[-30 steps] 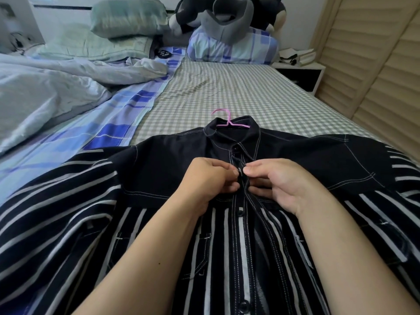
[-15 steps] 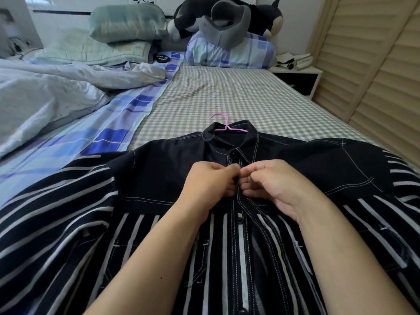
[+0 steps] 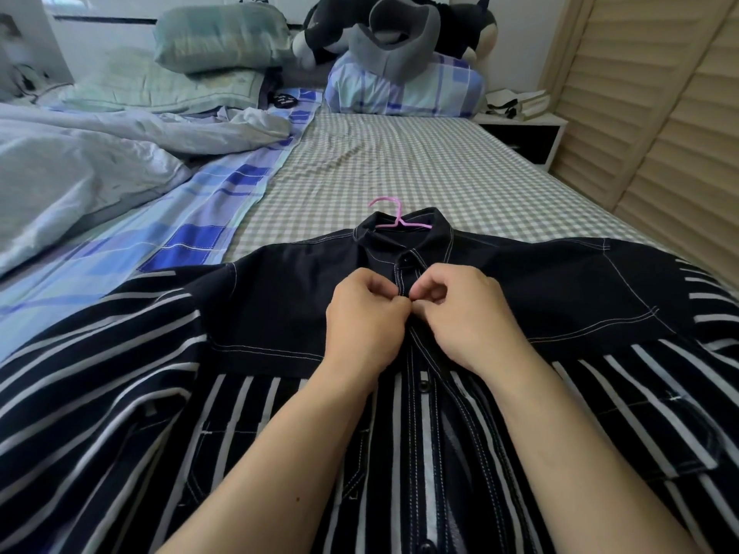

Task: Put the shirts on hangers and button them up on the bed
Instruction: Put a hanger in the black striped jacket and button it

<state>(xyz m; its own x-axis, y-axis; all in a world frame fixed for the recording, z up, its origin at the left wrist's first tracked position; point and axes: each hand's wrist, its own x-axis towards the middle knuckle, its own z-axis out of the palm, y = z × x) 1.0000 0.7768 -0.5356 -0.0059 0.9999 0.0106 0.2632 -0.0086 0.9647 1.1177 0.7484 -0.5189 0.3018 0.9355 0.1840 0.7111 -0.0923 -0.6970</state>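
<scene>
On the checked bed [image 3: 400, 169], I see both hands have closed in since a second ago: left hand [image 3: 362, 313] and right hand [image 3: 466, 313] fingers pinch the shirt [image 3: 280, 297] placket together, second button nearly fastened.

We see soft, even daylight with faint shadows and no glare. Edges bow from the wide lens; focus stays fairly sharp.

Crumpled grey duvet [image 3: 72, 173] heaped at left. Green pillows [image 3: 216, 38] stacked at far end, black-and-white plush toy [image 3: 452, 22] behind grey neck pillow [image 3: 394, 46] on blue plaid pillow [image 3: 404, 90]. Nightstand [image 3: 524, 133] with books [image 3: 520, 103] at right, beside beige louvred doors [image 3: 660, 113].
</scene>
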